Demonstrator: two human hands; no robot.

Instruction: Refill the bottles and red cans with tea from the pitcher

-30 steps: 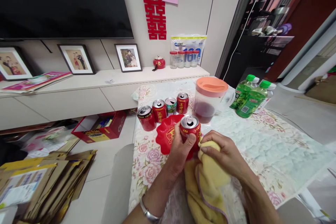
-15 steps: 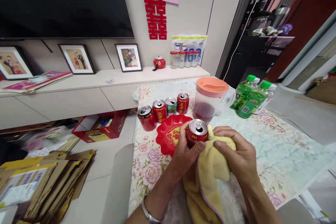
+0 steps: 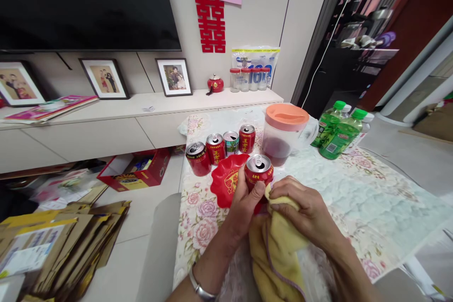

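Observation:
My left hand (image 3: 244, 205) is wrapped round an opened red drink can (image 3: 259, 170), held upright above the near right part of a red scalloped plate (image 3: 221, 181). My right hand (image 3: 300, 203) grips a yellow cloth (image 3: 278, 255) bunched at the can's right side; the rest of the cloth hangs down toward me. Behind the plate stand several opened cans: a red one with a dark top band (image 3: 198, 158), a red can (image 3: 215, 147), a green and silver can (image 3: 231, 142) and another red can (image 3: 247, 138). The plate's right part is hidden by my left hand.
A lidded plastic pitcher (image 3: 283, 134) with dark liquid stands behind my hands. Green bottles (image 3: 339, 134) are at the table's right. The flowered tablecloth (image 3: 203, 226) covers the table. Flattened cardboard (image 3: 81, 240) and a red box (image 3: 138, 172) lie on the floor at left.
The held can has moved slightly left and up, away from me. My right hand has shifted left with the cloth, its fingers now bunched closer against the can's side.

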